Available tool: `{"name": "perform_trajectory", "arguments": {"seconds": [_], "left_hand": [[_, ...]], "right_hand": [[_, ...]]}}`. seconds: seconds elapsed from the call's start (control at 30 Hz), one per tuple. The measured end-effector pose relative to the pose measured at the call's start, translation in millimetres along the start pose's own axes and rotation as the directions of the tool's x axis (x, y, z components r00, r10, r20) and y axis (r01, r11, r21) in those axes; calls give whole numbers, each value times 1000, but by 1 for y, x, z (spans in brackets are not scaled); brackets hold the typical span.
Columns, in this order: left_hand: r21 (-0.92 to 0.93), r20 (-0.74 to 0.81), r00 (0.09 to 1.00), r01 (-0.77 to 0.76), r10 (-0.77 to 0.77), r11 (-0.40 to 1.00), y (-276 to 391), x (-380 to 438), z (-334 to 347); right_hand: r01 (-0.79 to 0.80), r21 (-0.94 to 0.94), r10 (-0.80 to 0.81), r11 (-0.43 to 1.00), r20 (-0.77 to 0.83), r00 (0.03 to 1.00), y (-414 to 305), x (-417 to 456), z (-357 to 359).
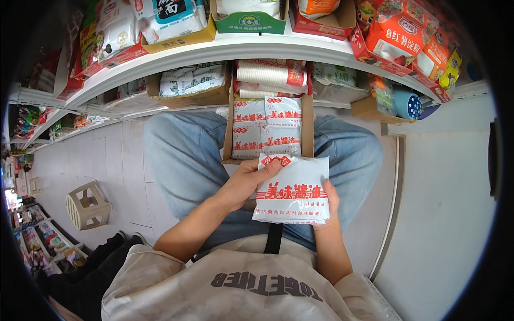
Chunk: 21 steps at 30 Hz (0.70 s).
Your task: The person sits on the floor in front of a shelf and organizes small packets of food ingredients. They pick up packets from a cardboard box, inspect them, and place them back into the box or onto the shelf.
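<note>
Both of my hands hold white plastic pouches of soy sauce [295, 200] with red print, at least two stacked, above my lap. My left hand [255, 176] grips the upper left side, its thumb on top. My right hand [331, 202] holds the right edge, the fingers mostly hidden beneath. Just beyond, between my knees, a cardboard box [308, 132] juts out from the lower shelf. In it lie several matching pouches [282, 113] in two columns, with wrapped stacks of paper cups [267, 74] behind them.
Overhead, a white shelf [257, 47] carries boxed food packets. An open carton of white packets [192, 84] stands left of the box, bagged goods [335, 80] right. A beige plastic stool [89, 205] is at the left; another person's dark-clad legs [98, 257] are behind me. A white panel [441, 192] bounds the right.
</note>
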<state>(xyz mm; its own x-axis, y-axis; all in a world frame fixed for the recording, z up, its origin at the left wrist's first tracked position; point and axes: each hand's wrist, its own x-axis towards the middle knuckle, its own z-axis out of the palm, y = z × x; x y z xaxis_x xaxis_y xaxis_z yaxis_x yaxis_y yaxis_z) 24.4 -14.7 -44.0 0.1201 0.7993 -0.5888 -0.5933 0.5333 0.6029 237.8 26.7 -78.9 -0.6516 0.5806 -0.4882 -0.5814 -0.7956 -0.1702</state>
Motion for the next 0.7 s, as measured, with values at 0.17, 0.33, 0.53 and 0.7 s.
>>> {"name": "perform_trajectory", "arguments": {"seconds": [0.17, 0.33, 0.53, 0.7], "left_hand": [[-73, -75, 995, -68, 63, 995, -5, -4, -2], [-144, -159, 962, -245, 222, 959, 3, -8, -6], [-163, -198, 930, -343, 310, 925, -1, -24, -20], [52, -116, 921, -368, 372, 928, -12, -51, -29]], "right_hand": [[-28, -21, 28, 999, 0, 1000, 5, -6, 6], [-75, 10, 75, 997, 55, 996, 8, -9, -2], [-209, -54, 211, 976, 35, 977, 12, -5, 4], [-304, -133, 298, 943, -63, 953, 17, 1, 8]]}}
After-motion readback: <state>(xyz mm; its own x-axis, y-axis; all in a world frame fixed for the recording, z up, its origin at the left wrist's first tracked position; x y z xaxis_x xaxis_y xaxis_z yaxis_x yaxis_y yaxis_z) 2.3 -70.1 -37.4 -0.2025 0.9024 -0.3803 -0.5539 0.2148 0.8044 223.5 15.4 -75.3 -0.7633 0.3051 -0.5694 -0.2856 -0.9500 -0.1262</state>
